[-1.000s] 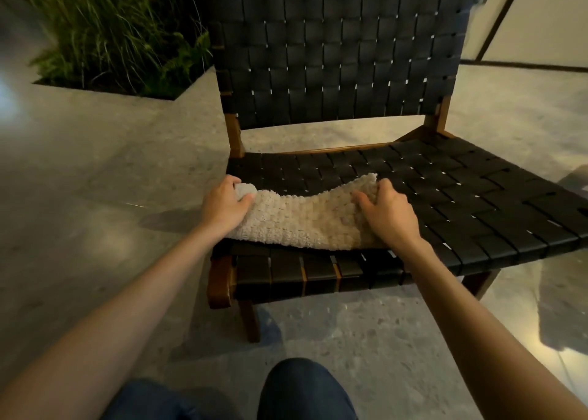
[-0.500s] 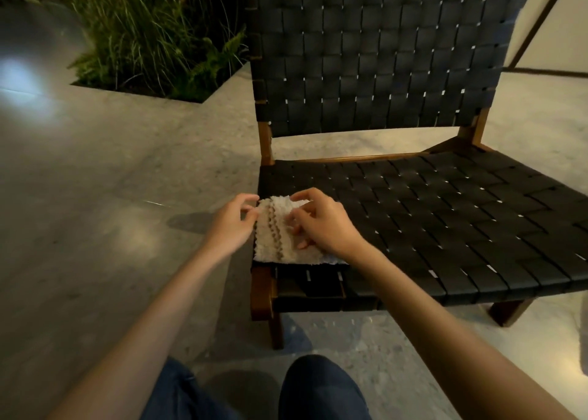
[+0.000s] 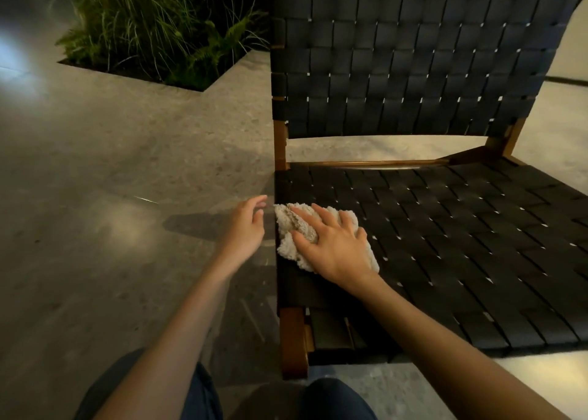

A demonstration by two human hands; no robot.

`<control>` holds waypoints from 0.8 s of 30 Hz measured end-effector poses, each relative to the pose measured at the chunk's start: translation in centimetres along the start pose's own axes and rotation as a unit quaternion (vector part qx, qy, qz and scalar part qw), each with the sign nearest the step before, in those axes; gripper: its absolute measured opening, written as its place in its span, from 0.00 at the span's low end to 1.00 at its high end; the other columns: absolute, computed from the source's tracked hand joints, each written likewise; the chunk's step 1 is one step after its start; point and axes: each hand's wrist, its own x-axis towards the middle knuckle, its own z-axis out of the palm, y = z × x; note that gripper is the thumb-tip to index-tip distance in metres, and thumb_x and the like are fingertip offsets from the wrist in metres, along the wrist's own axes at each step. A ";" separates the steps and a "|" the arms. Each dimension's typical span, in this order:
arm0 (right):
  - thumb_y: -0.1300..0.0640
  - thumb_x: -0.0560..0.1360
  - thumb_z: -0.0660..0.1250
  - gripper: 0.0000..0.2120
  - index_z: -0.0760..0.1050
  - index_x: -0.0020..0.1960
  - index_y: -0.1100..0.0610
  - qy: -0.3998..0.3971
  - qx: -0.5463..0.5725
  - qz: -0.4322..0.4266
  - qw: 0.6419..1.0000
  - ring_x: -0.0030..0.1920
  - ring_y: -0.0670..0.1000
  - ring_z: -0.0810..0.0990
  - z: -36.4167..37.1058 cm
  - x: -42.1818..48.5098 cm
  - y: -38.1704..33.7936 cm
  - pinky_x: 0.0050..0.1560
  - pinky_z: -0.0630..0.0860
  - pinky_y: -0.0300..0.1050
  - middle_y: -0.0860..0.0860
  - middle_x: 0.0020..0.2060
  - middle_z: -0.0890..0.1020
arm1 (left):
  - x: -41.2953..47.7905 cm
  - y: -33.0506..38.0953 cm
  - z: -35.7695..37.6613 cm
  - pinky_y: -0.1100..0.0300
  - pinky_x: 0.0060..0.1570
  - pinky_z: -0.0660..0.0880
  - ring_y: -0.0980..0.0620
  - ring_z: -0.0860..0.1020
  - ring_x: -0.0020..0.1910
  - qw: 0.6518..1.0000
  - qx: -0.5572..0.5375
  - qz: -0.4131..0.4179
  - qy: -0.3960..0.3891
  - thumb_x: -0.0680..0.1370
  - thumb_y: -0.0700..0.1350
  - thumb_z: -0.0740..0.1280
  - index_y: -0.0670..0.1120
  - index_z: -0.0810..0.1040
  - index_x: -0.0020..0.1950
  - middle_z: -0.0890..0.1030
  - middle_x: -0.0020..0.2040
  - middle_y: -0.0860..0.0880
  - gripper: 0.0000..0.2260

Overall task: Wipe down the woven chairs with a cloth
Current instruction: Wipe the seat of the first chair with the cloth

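1. My right hand [image 3: 334, 244] presses flat, fingers spread, on the fluffy beige cloth [image 3: 294, 225] at frame centre.
2. The cloth lies on the black woven chair seat [image 3: 445, 244], near its left edge.
3. My left hand [image 3: 246, 225] hangs relaxed beside it, empty.

You'll find the cream, nubbly cloth [image 3: 288, 251] bunched up near the left edge of the seat of the chair [image 3: 445, 244], which is woven from black straps on an upright brown wooden frame.

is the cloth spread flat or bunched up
Bunched up: the cloth is a crumpled wad under the right hand on the chair seat.
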 end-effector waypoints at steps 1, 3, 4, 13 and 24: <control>0.33 0.76 0.47 0.25 0.47 0.72 0.29 0.004 0.004 0.006 1.000 0.76 0.58 0.48 0.2 1.2 0.1 0.70 0.47 0.68 0.44 0.76 0.54 | 0.8 -0.2 0.2 0.62 0.61 0.66 0.53 0.69 0.66 1.000 -0.007 -0.008 0.004 0.82 0.40 0.54 0.47 0.66 0.72 0.71 0.68 0.48 0.17; 0.35 0.77 0.48 0.24 0.48 0.72 0.30 0.011 0.011 0.019 1.000 0.76 0.58 0.48 0.7 3.9 0.3 0.71 0.47 0.68 0.44 0.76 0.55 | 2.2 -0.8 0.8 0.62 0.61 0.66 0.53 0.69 0.67 1.000 -0.004 -0.017 0.010 0.82 0.41 0.55 0.47 0.66 0.72 0.70 0.69 0.49 0.17; 0.36 0.77 0.49 0.24 0.49 0.72 0.30 0.015 0.017 0.027 0.999 0.76 0.58 0.48 1.0 5.3 0.4 0.71 0.47 0.69 0.44 0.76 0.55 | 2.8 -1.2 1.2 0.62 0.60 0.65 0.53 0.69 0.67 1.000 0.002 -0.021 0.011 0.82 0.41 0.56 0.47 0.66 0.72 0.70 0.69 0.49 0.18; 0.37 0.77 0.50 0.23 0.56 0.72 0.33 0.031 0.011 0.072 0.997 0.75 0.60 0.50 2.4 17.6 1.1 0.69 0.45 0.69 0.46 0.75 0.58 | 6.6 -2.6 2.7 0.73 0.54 0.61 0.60 0.69 0.63 1.000 0.000 -0.020 -0.012 0.81 0.47 0.59 0.45 0.71 0.70 0.73 0.68 0.49 0.17; 0.38 0.77 0.52 0.28 0.62 0.74 0.47 0.018 -0.006 0.019 1.000 0.71 0.60 0.58 1.5 18.3 1.4 0.69 0.53 0.61 0.51 0.73 0.65 | 4.8 -2.9 1.9 0.69 0.63 0.58 0.62 0.61 0.69 0.994 -0.051 -0.013 -0.099 0.82 0.49 0.55 0.51 0.61 0.75 0.64 0.74 0.52 0.20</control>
